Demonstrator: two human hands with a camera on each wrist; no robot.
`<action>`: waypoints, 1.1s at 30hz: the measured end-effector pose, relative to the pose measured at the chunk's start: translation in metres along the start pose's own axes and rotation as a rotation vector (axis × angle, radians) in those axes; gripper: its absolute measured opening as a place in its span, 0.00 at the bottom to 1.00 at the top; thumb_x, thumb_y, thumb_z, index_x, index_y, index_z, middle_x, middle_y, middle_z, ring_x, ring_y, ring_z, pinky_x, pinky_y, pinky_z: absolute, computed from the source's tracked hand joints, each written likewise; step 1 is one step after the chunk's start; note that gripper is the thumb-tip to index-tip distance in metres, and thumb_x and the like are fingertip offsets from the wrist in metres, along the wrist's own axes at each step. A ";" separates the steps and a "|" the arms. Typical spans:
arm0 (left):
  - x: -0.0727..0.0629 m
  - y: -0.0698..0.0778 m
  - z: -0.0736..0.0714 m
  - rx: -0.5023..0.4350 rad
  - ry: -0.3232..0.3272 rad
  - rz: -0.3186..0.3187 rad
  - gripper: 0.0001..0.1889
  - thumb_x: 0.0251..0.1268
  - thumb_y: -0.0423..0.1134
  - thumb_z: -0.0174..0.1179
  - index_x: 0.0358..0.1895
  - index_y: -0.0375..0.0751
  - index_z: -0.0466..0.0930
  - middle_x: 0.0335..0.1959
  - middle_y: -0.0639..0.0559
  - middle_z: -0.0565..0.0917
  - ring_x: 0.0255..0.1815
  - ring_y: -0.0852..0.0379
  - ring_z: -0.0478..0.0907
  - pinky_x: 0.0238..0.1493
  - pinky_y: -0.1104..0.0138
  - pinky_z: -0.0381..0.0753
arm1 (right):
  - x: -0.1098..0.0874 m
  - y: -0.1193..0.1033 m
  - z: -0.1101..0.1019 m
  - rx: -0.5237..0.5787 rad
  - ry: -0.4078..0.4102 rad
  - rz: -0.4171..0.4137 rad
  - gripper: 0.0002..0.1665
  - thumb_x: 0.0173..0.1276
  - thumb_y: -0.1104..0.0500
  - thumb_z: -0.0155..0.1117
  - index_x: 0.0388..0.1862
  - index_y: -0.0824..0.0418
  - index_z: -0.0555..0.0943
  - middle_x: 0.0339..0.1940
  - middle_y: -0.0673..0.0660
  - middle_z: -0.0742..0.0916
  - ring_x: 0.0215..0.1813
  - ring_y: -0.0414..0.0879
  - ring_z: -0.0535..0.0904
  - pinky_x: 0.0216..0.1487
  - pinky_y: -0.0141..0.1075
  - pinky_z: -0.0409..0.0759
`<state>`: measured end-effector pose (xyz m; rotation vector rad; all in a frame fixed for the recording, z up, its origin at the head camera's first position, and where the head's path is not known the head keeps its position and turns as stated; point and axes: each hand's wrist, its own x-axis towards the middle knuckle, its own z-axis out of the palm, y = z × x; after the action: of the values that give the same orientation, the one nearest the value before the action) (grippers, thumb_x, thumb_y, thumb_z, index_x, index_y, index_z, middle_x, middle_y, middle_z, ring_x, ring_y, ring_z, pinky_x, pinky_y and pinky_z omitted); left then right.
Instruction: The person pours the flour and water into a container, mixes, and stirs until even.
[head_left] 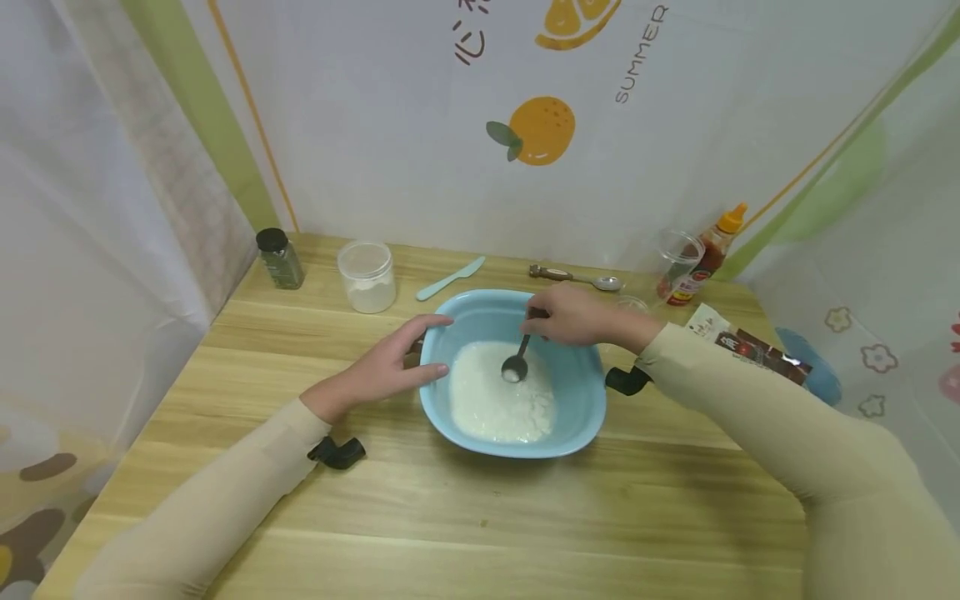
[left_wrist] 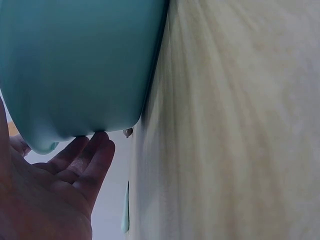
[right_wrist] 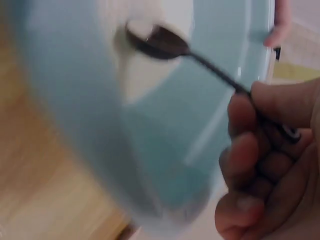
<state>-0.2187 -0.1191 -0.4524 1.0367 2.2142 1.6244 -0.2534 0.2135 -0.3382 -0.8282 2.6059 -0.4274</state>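
Observation:
A light blue bowl (head_left: 588, 417) stands on the table with milky white liquid (head_left: 487, 408) and white lumps in it. My left hand (head_left: 386, 362) holds the bowl's left side, thumb over the rim. In the left wrist view, the other fingers (left_wrist: 95, 162) touch the outer wall. A dark spoon (head_left: 516, 364) is pinched by its handle in my right hand (head_left: 573, 315), above the bowl's far right part. In the right wrist view, the thumb and curled fingers grip the handle, and the spoon's bowl (right_wrist: 157, 41) carries something white over the liquid.
Behind the bowl lie a pale green knife (head_left: 450, 279) and another spoon (head_left: 577, 276). A jar of white powder (head_left: 367, 279) and a black-lidded jar (head_left: 281, 260) stand back left. At back right are a clear cup (head_left: 678, 254), a sauce bottle (head_left: 701, 258) and a brown packet (head_left: 757, 350).

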 end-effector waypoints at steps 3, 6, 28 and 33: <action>0.000 -0.001 0.000 0.001 0.000 0.007 0.36 0.79 0.35 0.67 0.84 0.34 0.63 0.76 0.30 0.72 0.68 0.30 0.82 0.55 0.55 0.94 | -0.003 0.001 -0.001 -0.051 0.030 0.033 0.11 0.85 0.54 0.67 0.44 0.58 0.91 0.30 0.52 0.88 0.29 0.44 0.78 0.33 0.40 0.78; 0.001 -0.001 0.000 -0.001 -0.001 0.007 0.36 0.79 0.35 0.67 0.84 0.33 0.62 0.76 0.30 0.72 0.68 0.30 0.83 0.55 0.55 0.94 | -0.005 -0.001 -0.001 -0.034 -0.051 0.006 0.10 0.85 0.53 0.67 0.45 0.56 0.90 0.35 0.54 0.90 0.33 0.44 0.81 0.38 0.41 0.82; 0.002 -0.001 0.002 0.008 -0.007 -0.004 0.37 0.79 0.36 0.67 0.84 0.33 0.62 0.75 0.31 0.73 0.68 0.31 0.82 0.56 0.57 0.94 | -0.007 -0.004 0.004 0.026 -0.127 -0.036 0.11 0.85 0.54 0.66 0.41 0.56 0.89 0.29 0.50 0.86 0.31 0.43 0.78 0.35 0.39 0.78; 0.001 0.000 0.002 0.000 -0.002 -0.009 0.37 0.79 0.36 0.67 0.84 0.34 0.62 0.75 0.31 0.73 0.68 0.32 0.82 0.55 0.57 0.94 | -0.002 -0.015 0.010 0.080 -0.228 -0.152 0.12 0.87 0.51 0.66 0.44 0.53 0.90 0.29 0.46 0.88 0.32 0.42 0.81 0.37 0.39 0.80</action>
<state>-0.2187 -0.1173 -0.4528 1.0265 2.2141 1.6185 -0.2397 0.2013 -0.3407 -0.9893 2.3118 -0.4471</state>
